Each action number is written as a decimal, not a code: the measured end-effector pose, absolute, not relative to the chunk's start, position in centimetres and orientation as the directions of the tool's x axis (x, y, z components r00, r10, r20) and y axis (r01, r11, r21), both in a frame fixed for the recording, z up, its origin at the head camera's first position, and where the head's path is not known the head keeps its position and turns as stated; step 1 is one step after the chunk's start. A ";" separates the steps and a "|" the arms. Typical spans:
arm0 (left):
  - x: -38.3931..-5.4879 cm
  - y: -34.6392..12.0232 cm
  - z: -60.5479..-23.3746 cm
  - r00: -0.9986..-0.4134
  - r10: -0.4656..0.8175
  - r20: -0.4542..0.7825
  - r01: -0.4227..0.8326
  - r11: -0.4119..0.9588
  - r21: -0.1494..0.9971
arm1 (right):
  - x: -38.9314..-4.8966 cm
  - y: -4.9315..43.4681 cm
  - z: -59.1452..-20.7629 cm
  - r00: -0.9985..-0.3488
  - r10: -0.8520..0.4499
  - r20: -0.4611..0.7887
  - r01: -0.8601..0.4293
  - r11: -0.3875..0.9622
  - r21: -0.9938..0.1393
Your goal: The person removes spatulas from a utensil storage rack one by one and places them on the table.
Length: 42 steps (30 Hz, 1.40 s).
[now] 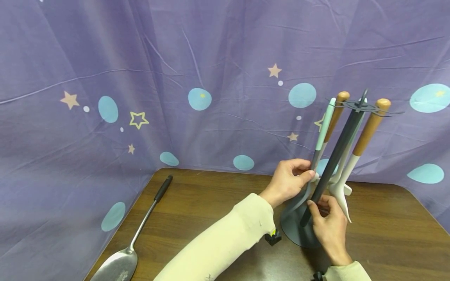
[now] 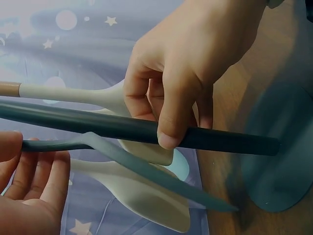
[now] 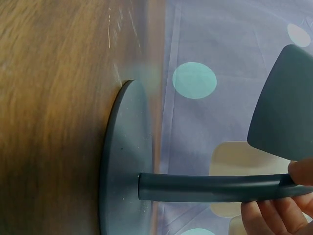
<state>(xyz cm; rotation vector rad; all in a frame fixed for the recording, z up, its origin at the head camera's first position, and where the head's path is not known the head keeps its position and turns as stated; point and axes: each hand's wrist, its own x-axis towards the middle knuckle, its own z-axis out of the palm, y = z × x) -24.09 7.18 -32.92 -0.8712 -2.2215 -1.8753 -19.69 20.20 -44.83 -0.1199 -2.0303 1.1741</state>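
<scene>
A dark utensil stand (image 1: 334,160) rises from a round base (image 1: 292,230), its pole leaning right in the head view. My right hand (image 1: 330,226) grips the pole low down, thumb on the near side. With thumb and fingers, my left hand (image 1: 289,180) pinches the shaft of a grey spatula with a mint handle (image 1: 324,128). Its blade (image 3: 281,105) hangs below that hand beside the pole. Wooden-handled white utensils (image 1: 370,128) hang from the hooked top ring (image 1: 355,105). Behind the pole, cream spatula heads (image 2: 142,193) show in the left wrist view.
A metal turner (image 1: 121,263) with a black handle lies at the left edge of the wooden table (image 1: 197,203). The purple curtain (image 1: 225,128) hangs directly behind the table. Beside the left sleeve is a small black object (image 1: 273,237).
</scene>
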 end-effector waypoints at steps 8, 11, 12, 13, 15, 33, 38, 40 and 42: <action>-23.6 7.4 -33.0 -0.829 0.361 0.427 0.475 0.053 0.878 | -20.0 20.4 -44.9 -0.696 0.419 0.583 -0.294 0.575 -0.764; -23.5 7.5 -33.1 -0.826 0.367 0.427 0.467 0.023 0.884 | -20.1 20.6 -45.0 -0.694 0.415 0.589 -0.295 0.582 -0.758; -23.4 7.5 -33.1 -0.826 0.366 0.429 0.469 0.021 0.883 | -20.1 20.6 -45.0 -0.693 0.413 0.591 -0.297 0.583 -0.756; -23.3 7.5 -33.1 -0.825 0.365 0.432 0.470 0.019 0.882 | -20.1 20.7 -45.0 -0.693 0.412 0.592 -0.298 0.584 -0.755; -23.2 7.4 -33.1 -0.827 0.360 0.432 0.470 0.021 0.882 | -20.0 20.7 -45.0 -0.693 0.409 0.594 -0.299 0.587 -0.752; -21.8 6.6 -32.8 -0.808 0.388 0.444 0.485 0.011 0.874 | -19.8 20.7 -44.9 -0.691 0.399 0.603 -0.292 0.609 -0.738; -21.5 6.4 -32.9 -0.807 0.399 0.436 0.482 0.018 0.876 | -19.6 20.6 -44.9 -0.696 0.400 0.596 -0.291 0.602 -0.744; -21.3 6.4 -32.9 -0.818 0.408 0.405 0.433 -0.026 0.901 | -19.5 20.5 -44.8 -0.696 0.401 0.595 -0.294 0.597 -0.746; -21.1 6.4 -32.9 -0.829 0.417 0.373 0.377 -0.076 0.923 | -19.4 20.5 -44.8 -0.695 0.402 0.596 -0.296 0.595 -0.747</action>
